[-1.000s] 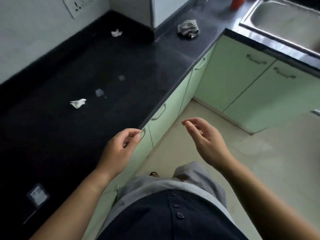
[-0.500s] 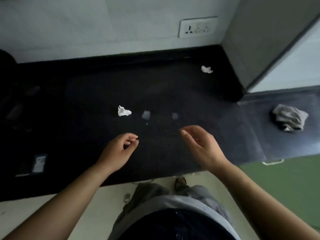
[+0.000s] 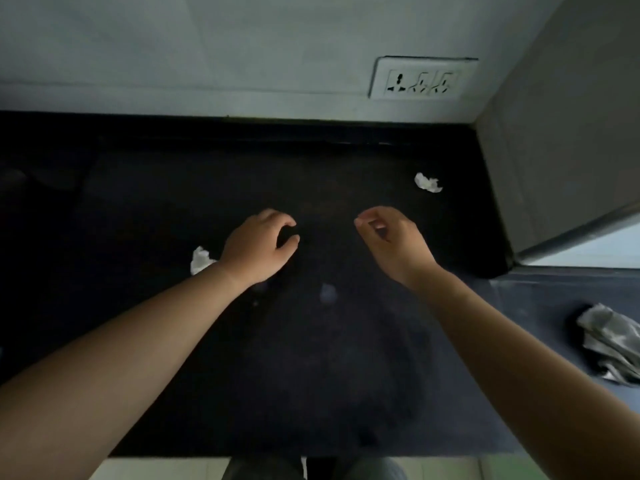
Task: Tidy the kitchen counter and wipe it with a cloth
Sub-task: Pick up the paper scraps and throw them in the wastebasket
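The black counter (image 3: 145, 209) fills the view. A crumpled white paper scrap (image 3: 200, 259) lies just left of my left wrist, partly hidden by it. Another white scrap (image 3: 428, 182) rests near the back right corner. A grey cloth (image 3: 611, 342) lies bunched at the right edge of the counter. My left hand (image 3: 258, 242) hovers over the counter's middle, fingers curled and apart, holding nothing. My right hand (image 3: 389, 242) hovers beside it, fingers loosely curved, also holding nothing. A faint pale smudge (image 3: 328, 293) shows on the counter between my forearms.
A white wall with a socket plate (image 3: 423, 79) runs behind the counter. A grey wall or pillar (image 3: 561, 133) juts out at the right and narrows the counter there. The counter's front edge is at the bottom, with floor below it.
The view has turned to face the counter squarely and moved closer. Both hands have reached forward over the counter; the left hand now lies beside the nearer paper scrap.
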`<control>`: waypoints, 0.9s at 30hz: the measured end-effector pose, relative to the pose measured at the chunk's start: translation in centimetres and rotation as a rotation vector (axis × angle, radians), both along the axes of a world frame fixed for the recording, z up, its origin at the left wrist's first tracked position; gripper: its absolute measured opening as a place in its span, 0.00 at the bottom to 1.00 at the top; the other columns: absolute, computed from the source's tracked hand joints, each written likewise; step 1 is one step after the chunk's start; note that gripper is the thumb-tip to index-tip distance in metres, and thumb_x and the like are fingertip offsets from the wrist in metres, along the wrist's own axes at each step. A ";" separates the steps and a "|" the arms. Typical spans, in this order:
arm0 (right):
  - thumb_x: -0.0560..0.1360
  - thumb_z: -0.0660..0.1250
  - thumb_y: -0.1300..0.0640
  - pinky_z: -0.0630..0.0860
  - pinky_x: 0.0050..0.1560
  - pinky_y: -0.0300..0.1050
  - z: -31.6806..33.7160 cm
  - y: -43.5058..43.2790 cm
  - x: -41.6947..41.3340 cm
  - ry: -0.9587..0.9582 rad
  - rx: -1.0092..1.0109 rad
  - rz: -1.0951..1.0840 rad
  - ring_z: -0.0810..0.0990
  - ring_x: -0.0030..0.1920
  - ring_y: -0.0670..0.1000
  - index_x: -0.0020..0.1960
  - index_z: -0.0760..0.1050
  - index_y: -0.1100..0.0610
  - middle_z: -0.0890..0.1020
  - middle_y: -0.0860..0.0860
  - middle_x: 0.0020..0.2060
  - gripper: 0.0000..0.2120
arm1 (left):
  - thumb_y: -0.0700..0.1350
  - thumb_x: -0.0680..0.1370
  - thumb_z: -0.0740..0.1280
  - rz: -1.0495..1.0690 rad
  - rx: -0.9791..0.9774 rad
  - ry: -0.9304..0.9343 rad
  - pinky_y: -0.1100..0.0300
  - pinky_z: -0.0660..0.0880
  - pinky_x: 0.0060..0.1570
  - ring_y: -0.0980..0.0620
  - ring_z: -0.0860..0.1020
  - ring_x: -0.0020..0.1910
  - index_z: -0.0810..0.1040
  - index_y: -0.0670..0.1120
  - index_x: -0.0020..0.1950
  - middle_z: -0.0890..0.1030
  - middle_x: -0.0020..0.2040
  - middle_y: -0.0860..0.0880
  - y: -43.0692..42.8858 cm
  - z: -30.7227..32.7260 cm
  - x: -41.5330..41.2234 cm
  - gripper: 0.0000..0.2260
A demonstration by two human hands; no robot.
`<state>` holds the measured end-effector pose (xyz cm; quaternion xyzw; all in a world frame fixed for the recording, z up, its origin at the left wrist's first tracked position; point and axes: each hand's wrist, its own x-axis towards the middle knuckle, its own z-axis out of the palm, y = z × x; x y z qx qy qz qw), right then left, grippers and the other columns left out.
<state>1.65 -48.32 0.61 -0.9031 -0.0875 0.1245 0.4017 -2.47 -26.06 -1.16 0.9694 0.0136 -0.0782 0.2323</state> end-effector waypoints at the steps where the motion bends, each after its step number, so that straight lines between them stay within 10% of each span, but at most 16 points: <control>1: 0.76 0.62 0.47 0.69 0.49 0.37 -0.5 -0.6 1.4 -0.031 -0.046 -0.002 0.75 0.52 0.45 0.57 0.75 0.54 0.77 0.48 0.54 0.14 | 0.53 0.77 0.61 -0.022 0.044 -0.028 0.50 0.74 0.55 0.48 0.73 0.60 0.73 0.48 0.63 0.74 0.63 0.48 -0.6 -0.7 1.4 0.17; 8: 0.77 0.61 0.50 0.67 0.61 0.46 -3.2 -4.6 9.9 -0.282 -0.360 0.019 0.67 0.64 0.56 0.65 0.70 0.56 0.70 0.54 0.65 0.18 | 0.56 0.77 0.60 -0.054 0.250 -0.075 0.45 0.66 0.65 0.43 0.62 0.72 0.65 0.47 0.71 0.64 0.73 0.43 -3.2 -5.4 6.1 0.25; 14: 0.77 0.60 0.50 0.70 0.62 0.57 -4.9 -5.4 12.8 -0.132 -0.574 0.014 0.65 0.66 0.60 0.69 0.64 0.57 0.65 0.58 0.68 0.22 | 0.58 0.78 0.55 -0.061 0.280 -0.030 0.44 0.57 0.71 0.43 0.57 0.75 0.58 0.49 0.75 0.58 0.76 0.44 -3.2 -6.5 5.7 0.27; 27: 0.75 0.66 0.59 0.72 0.47 0.40 -1.8 0.6 2.6 -0.084 -0.149 0.132 0.73 0.49 0.47 0.60 0.73 0.53 0.74 0.50 0.56 0.14 | 0.57 0.78 0.56 -0.085 0.230 0.001 0.48 0.65 0.67 0.47 0.64 0.71 0.62 0.49 0.73 0.66 0.73 0.46 0.2 -1.9 1.9 0.24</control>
